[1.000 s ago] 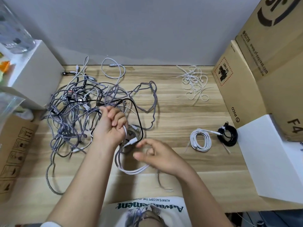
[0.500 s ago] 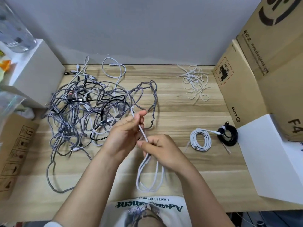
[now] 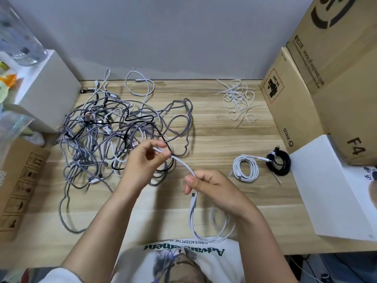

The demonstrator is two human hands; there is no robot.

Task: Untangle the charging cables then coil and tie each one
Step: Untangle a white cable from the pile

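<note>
A white cable (image 3: 183, 164) stretches between both hands above the wooden table (image 3: 220, 127). My left hand (image 3: 143, 160) pinches its upper end near the plug. My right hand (image 3: 206, 185) grips it lower down, and its loops hang below toward the table's front edge. A big tangle of grey braided, black and white cables (image 3: 106, 135) lies at the left. A coiled white cable (image 3: 245, 168) and a coiled black cable (image 3: 279, 162), each tied, lie at the right. A heap of white ties (image 3: 238, 100) sits at the back.
Cardboard boxes (image 3: 318, 82) stand along the right side, with a white box (image 3: 336, 186) in front of them. A white box (image 3: 47, 88) and a cardboard box (image 3: 18, 180) flank the left edge. A grey wall closes the back.
The white cable has come free of the tangle. My right hand moved right and down with the hanging loops, and my left hand now pinches the cable's end, so the span between them is longer.
</note>
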